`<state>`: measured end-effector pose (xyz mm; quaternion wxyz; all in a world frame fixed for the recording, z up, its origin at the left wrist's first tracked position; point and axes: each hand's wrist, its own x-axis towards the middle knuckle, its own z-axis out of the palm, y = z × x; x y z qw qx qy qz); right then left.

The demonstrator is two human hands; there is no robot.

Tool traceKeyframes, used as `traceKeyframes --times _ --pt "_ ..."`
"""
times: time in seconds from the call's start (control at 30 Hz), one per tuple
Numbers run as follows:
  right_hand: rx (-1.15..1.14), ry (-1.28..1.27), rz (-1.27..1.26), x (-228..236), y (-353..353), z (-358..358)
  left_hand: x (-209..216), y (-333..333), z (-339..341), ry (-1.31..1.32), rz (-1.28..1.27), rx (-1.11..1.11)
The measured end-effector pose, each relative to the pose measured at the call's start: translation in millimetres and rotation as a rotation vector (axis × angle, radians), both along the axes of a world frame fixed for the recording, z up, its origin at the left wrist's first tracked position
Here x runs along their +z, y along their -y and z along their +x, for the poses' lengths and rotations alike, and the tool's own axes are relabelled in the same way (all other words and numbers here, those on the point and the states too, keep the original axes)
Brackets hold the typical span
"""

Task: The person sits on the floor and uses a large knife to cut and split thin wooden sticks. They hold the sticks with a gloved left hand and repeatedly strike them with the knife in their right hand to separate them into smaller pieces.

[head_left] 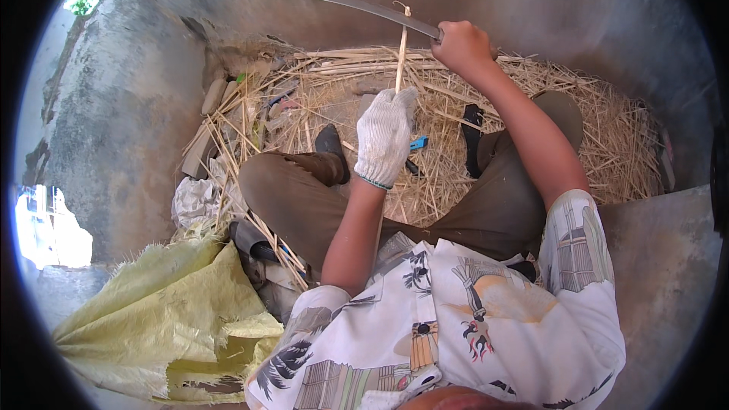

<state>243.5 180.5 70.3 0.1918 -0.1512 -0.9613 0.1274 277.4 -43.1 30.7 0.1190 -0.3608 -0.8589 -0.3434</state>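
Observation:
My left hand [385, 137], in a white knitted glove, is closed around a thin pale wooden strip [401, 64], likely bamboo, that points up and away from me. In my bare right hand [465, 47] is the handle of a long, slightly curved machete [357, 4]. Its blade reaches leftward and lies across the strip near the far end, where a small pale curl [405, 9] sticks up. The lower end of the strip is hidden by the glove.
Long strips and shavings [440, 175] cover the floor around my crossed legs. A small blue object [419, 143] lies between my feet. To the left are a frayed yellow woven sack [152, 319], crumpled white plastic [194, 201] and bricks [199, 150]. A bare wall [562, 7] rises beyond.

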Motion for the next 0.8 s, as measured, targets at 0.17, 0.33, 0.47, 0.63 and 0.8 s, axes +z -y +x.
traceKeyframes --times 0.17,0.33,0.47,0.63,0.8 --pt "-0.029 0.052 0.016 15.4 -5.3 3.1 4.5 7.5 -0.2 0.403 0.297 -0.013" --pt "-0.364 -0.108 -0.497 -11.2 -61.5 -19.8 49.6 6.6 12.4 1.274 0.762 0.022" --pt "-0.208 -0.206 -0.662 -8.5 -48.1 -13.0 47.0 9.4 7.9 1.318 0.748 -0.03" --pt "-0.071 -0.144 -0.306 1.5 -5.2 12.8 44.9 -0.3 13.2 1.247 0.703 0.085" --pt "0.087 0.095 0.069 -6.7 10.3 19.9 31.0 3.3 3.9 1.262 0.668 0.054"
